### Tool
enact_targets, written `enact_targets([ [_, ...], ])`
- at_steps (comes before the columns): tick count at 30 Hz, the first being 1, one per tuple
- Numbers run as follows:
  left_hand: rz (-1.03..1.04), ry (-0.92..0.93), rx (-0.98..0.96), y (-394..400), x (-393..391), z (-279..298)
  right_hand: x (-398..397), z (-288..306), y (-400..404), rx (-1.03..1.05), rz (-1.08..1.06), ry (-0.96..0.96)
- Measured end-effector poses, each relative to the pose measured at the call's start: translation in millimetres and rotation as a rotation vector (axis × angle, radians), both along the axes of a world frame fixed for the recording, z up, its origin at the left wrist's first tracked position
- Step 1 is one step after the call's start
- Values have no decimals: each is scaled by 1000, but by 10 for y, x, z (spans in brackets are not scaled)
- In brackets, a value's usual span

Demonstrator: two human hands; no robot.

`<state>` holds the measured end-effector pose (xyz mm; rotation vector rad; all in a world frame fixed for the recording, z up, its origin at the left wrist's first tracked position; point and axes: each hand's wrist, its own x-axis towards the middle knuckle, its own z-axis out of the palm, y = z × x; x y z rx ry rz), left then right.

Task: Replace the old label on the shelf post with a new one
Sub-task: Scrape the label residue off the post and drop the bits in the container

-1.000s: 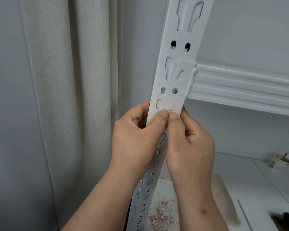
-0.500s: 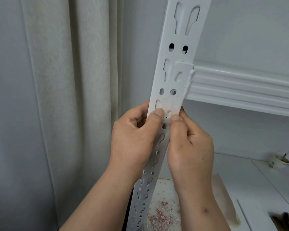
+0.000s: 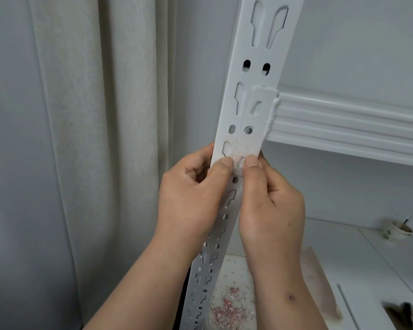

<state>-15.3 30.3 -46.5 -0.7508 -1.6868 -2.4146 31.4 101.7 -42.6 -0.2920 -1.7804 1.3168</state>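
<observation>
A white slotted shelf post (image 3: 255,75) runs from the top right down to the bottom centre. Just below the shelf beam's bracket it carries a pale label patch (image 3: 242,148) with faint pinkish streaks. My left hand (image 3: 191,196) grips the post from its left edge, with the thumb pressed on the patch's lower edge. From the right edge my right hand (image 3: 270,206) grips the post the same way, its thumb beside the left one. A narrow strip of white shows between the two thumb tips. The fingers of both hands are hidden behind the post.
A cream curtain (image 3: 100,139) hangs to the left of the post. The white shelf beam (image 3: 343,125) juts out to the right. Red and white shreds (image 3: 229,310) lie on a white board below. A paper cup (image 3: 397,231) stands on the lower shelf at the right.
My thumb tips, touching one second ago, have moved slightly apart along the patch's lower edge. Both hands keep their grip on the post.
</observation>
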Motion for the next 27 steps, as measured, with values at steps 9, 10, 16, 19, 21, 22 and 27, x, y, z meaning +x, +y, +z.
enact_targets([
  [9, 39, -44, -1, 27, 45, 39, 48, 58, -21, 12, 46, -19],
  [10, 51, -50, -6, 36, 55, 52, 33, 59, -19, -9, 33, -7],
  [16, 64, -91, 8, 56, 88, 107, 28, 87, -29, 27, -7, -14],
  [19, 54, -76, -5, 46, 83, 94, 52, 68, -20, 6, 23, -22],
  [21, 51, -74, -10, 41, 88, 89, 59, 77, -37, -20, 35, -15],
  [22, 49, -72, -10, 40, 91, 88, 53, 79, -39, -22, 32, -5],
  [27, 46, -73, 0, 42, 86, 73, 31, 79, -38, 4, -12, 15],
])
